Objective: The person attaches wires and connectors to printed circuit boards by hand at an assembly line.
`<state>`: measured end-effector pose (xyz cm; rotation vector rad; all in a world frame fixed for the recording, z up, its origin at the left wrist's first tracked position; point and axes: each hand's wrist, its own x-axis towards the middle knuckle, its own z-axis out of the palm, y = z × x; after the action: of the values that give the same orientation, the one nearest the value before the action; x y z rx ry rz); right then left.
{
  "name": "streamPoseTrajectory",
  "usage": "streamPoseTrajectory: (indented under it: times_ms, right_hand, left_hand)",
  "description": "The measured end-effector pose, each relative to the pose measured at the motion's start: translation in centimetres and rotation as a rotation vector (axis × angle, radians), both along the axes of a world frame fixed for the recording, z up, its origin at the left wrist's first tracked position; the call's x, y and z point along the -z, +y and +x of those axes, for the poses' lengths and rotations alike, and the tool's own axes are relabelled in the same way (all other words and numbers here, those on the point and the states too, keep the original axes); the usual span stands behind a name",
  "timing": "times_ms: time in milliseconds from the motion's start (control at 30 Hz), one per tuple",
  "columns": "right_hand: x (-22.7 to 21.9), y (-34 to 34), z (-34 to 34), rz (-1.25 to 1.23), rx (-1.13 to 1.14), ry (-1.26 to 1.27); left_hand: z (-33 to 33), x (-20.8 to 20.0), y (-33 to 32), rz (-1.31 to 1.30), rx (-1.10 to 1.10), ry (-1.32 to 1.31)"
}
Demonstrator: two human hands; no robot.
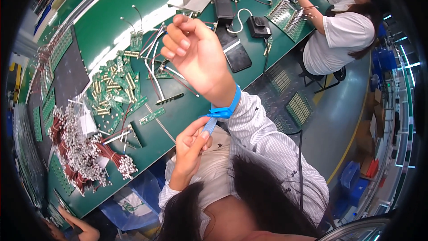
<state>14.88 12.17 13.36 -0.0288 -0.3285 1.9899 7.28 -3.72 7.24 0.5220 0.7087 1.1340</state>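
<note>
A blue wrist strap (pixel 232 103) circles my right wrist over the striped sleeve's cuff. Its loose tail runs down into my left hand (pixel 188 148), which pinches it between thumb and fingers. Raised above the green bench, my right hand (pixel 196 53) turns its palm up, fingers loosely curled and apart, holding nothing. Behind it on the bench lie a pile of small green circuit boards (pixel 113 82) and boards with white and brown leads (pixel 154 73). One narrow green board (pixel 152 116) lies by itself to the left of the strap.
Bundles of brown wires with white ends (pixel 82 143) fill the bench's near left. A dark phone (pixel 237 56), a black box-shaped device (pixel 259 27) and a black case (pixel 223 6) lie beyond my right hand. A co-worker (pixel 341 31) sits at the right; another person's arm (pixel 78 225) shows lower left.
</note>
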Motion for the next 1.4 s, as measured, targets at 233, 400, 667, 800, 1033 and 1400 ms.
streamPoseTrajectory:
  times_ms: [233,400,667,800,1033,1400]
  right_hand:
    - [-1.1,-1.3,-0.2,0.241,0.329,-0.283]
    - [-1.6,-2.6,-1.2,0.403,0.194,-0.354]
    - [-2.1,-4.1,-0.9,0.605,-0.093,-0.490]
    - [0.2,-5.2,1.1,0.717,-0.120,-0.735]
    - [7.9,-11.6,6.7,0.579,-0.305,-1.083]
    - [11.9,-14.4,6.2,0.433,-0.271,-1.258]
  left_hand:
    - [-1.1,-0.2,0.0,0.012,0.146,0.084]
    - [-2.7,1.1,0.0,0.177,0.340,-0.003]
    - [-2.7,1.3,-0.1,0.169,0.391,-0.005]
    - [-2.3,1.0,0.1,0.033,0.525,0.106]
    - [-2.3,6.3,-2.6,0.235,0.448,0.512]
    - [-2.8,6.1,-3.7,-0.056,0.261,0.286]
